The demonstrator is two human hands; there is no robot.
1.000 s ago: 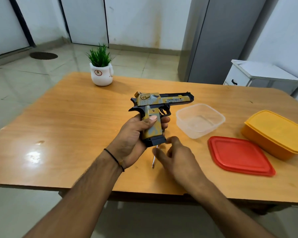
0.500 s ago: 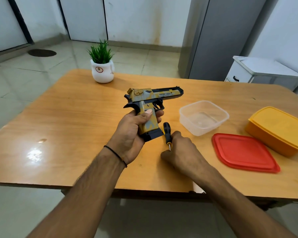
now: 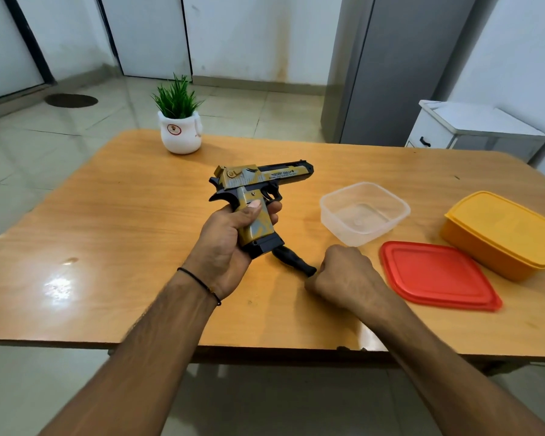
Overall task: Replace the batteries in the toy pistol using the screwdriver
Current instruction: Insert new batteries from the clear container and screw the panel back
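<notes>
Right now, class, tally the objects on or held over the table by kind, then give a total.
toy pistol: 1
screwdriver: 1
food boxes: 2 (clear tub, yellow lidded box)
loose red lid: 1
potted plant: 1
Total: 6

My left hand (image 3: 230, 243) grips the pistol (image 3: 255, 184) above the table (image 3: 123, 231), barrel pointing right. My right hand (image 3: 343, 275), fisted, holds the screwdriver (image 3: 291, 258), black handle angled toward the pistol's base. Tub (image 3: 364, 212), lid (image 3: 438, 275) and box (image 3: 501, 231) sit alongside.
</notes>
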